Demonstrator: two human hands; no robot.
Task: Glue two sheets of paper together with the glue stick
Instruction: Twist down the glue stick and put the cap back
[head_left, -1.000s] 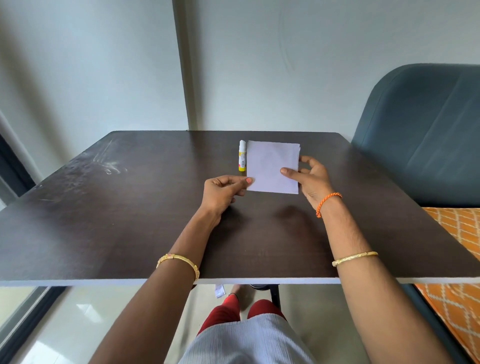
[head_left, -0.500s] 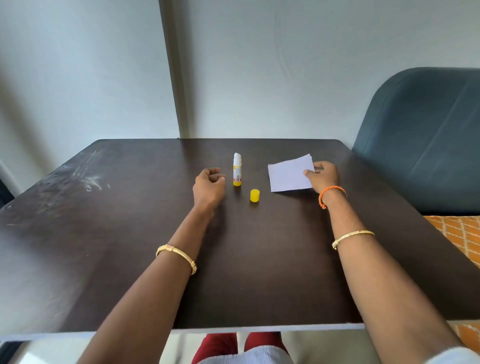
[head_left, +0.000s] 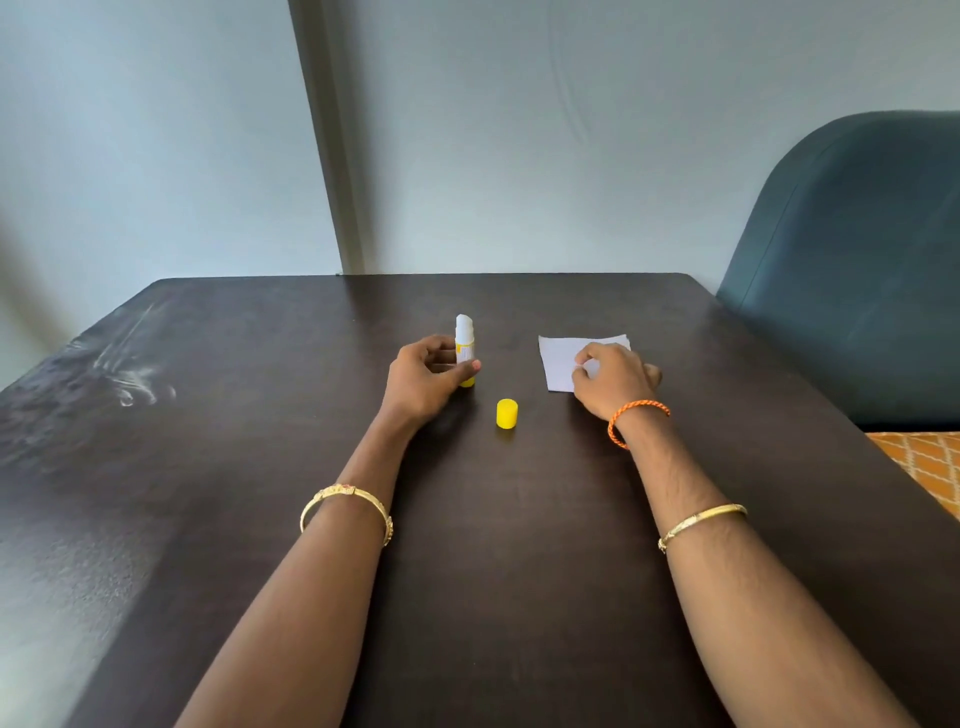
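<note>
Glue stick (head_left: 464, 349), white-and-yellow and uncapped, stands mid-bench in our left hand (head_left: 426, 379), fingers curled round it; its yellow cap (head_left: 507, 413) sits beside. Right hand (head_left: 613, 382) pinches the white paper sheets (head_left: 558, 364) — next, we judge, separating one and spreading glue.

paper (head_left: 561, 358) near corner hidden under right hand (head_left: 613, 382), sheet count unclear, chair (head_left: 857, 270) cut off
</note>
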